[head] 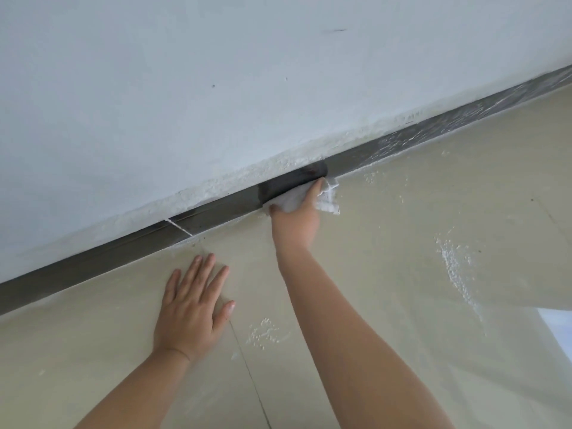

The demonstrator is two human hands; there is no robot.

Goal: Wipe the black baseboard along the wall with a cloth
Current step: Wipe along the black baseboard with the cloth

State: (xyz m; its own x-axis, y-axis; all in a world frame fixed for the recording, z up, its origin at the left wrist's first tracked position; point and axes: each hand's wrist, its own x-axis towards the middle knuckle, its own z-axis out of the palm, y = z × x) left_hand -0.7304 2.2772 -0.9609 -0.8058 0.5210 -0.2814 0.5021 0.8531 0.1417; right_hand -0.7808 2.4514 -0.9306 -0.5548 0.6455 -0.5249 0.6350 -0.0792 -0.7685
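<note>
Right now my right hand (295, 222) has its fingers clamped on the cloth (297, 198) against the baseboard (216, 213), my left hand (192, 308) flat on the floor (402, 227), fingers spread, and careless dragging might smear floor dust back on.

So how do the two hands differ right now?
The left hand lies flat on the floor tile, fingers straight and spread, holding nothing; the right hand grips a white cloth. The left hand rests short of the black baseboard, while the right hand presses the cloth against it, beside a darker wet-looking patch. The right arm reaches further forward than the left. Both are bare.
</note>
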